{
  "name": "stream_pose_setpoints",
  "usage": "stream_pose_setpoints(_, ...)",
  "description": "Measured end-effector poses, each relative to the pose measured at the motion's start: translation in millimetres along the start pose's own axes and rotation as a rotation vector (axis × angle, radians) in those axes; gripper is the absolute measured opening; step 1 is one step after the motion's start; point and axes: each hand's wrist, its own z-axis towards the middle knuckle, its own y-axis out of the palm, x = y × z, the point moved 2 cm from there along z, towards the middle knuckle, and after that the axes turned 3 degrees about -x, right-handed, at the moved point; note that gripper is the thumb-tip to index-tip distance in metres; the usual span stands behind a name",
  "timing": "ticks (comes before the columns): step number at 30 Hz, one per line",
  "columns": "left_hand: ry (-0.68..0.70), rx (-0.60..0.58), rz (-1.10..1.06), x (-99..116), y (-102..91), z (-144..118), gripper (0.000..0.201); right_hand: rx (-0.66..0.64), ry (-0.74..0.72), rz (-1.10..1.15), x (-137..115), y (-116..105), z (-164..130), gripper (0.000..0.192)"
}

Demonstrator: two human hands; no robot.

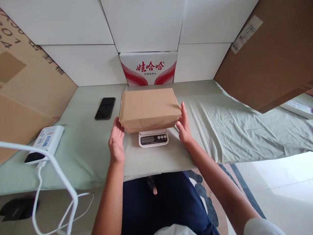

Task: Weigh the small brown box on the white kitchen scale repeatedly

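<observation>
Both arms reach forward from the near edge, one on each side of the cardboard box, which sits over the kitchen scale. The left hand has its fingers fairly straight against the box's left front corner; the right hand sets thumb and fingers around its right front corner, so the pair grasp it between them. How much weight the scale bears, I cannot tell. Left of the box lies a phone; directly behind stands a red-and-white carton. Wrinkled cloth stretches rightward from the box; the desk ends just in front of it.
</observation>
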Motion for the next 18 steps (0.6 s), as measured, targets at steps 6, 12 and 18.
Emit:
stream_pose_setpoints(6,-0.017,-0.025,0.000,12,10.7,24,0.084,-0.002,-0.103,-0.026,-22,1,21,0.078)
stream_pose_setpoints(12,0.049,-0.057,-0.041,-12,27.5,117,0.075,0.125,-0.151,-0.067,-6,4,101,0.077)
stream_pose_setpoints(18,-0.128,0.023,-0.102,-71,27.5,142,0.077,0.092,-0.046,-0.046,58,22,122,0.082)
